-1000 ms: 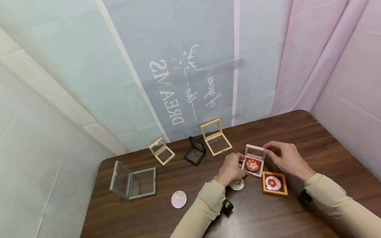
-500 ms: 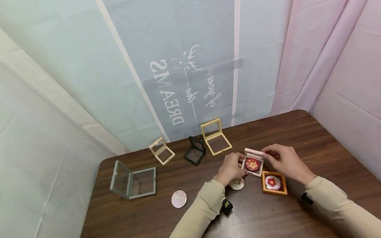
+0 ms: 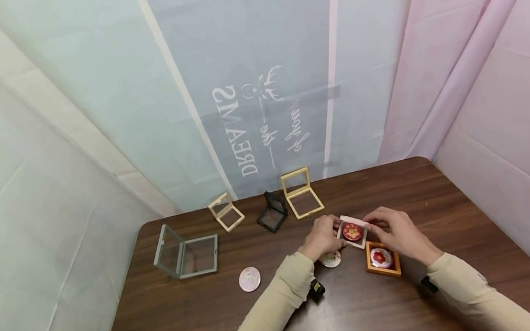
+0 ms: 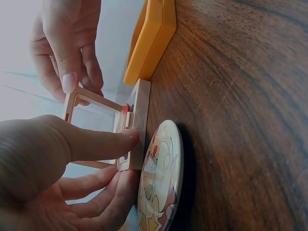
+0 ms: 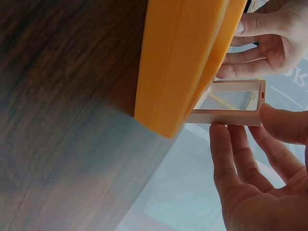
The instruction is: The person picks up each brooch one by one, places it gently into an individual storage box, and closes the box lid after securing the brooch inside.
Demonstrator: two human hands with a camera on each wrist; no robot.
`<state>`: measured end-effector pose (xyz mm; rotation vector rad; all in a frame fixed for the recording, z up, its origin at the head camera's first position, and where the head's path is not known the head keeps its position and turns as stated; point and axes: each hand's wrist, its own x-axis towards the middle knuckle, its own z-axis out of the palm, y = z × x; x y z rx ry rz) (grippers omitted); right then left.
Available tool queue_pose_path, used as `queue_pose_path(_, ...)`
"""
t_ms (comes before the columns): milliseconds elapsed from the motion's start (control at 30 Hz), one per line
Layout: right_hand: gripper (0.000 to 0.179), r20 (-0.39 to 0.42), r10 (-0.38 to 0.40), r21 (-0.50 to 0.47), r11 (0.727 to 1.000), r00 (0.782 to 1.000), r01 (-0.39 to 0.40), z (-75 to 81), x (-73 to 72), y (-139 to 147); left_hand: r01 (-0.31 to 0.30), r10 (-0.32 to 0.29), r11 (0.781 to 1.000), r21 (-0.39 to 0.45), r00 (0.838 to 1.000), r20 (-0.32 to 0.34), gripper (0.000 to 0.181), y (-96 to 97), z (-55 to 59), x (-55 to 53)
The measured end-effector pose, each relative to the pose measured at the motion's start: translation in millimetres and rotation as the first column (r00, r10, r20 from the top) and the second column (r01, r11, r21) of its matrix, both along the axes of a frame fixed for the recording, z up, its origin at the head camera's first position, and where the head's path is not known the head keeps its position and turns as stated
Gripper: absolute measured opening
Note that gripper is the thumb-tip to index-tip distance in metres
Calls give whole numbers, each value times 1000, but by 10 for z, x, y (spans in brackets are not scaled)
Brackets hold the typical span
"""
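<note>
In the head view, the pink case (image 3: 356, 245) sits on the worktop (image 3: 188, 319), with the red badge (image 3: 352, 230) inside and its lid (image 3: 354, 220) partly raised. The left hand (image 3: 322, 236) grips it from the left; the right hand (image 3: 399, 231) pinches the lid at the right. If the red badge sits off-centre or too proud, the lid could jam or push it askew. The orange case (image 3: 384, 271), holding the flower badge (image 3: 381, 258), lies just beside the pink case's near right corner, where the right hand could knock it. The pale badge (image 3: 331, 260), near left of the pink case, is partly covered by the left hand and could be dragged. Well left lie the shiny badge (image 3: 249, 279) and the open grey case (image 3: 198, 272); left and beyond, out of the way, stand the cream case (image 3: 234, 226), black case (image 3: 268, 227) and yellow case (image 3: 311, 212).

In the left wrist view, the left thumb lies over the near wall of the base (image 4: 140, 110), fingers curled about its side; the lid could nip that thumb.

In the right wrist view, the right thumb and fingertips hold only the lid's edge, so a slip could let it drop. The orange case hides the base, and I cannot tell whether the two cases touch.
</note>
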<state>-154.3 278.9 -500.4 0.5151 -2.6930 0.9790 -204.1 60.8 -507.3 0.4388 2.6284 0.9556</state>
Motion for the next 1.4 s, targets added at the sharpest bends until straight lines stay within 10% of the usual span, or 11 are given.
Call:
queue_pose_path(1067,17,79,66,56,996,995,-70,-8,59,-126,-60,57,995,85,998,39,45,-17,-18,4)
queue_pose_path(1400,16,83,84,91,992,993,-91,-56,41,-151,-6,-7,990,140,995,95,49,-71,0,-33)
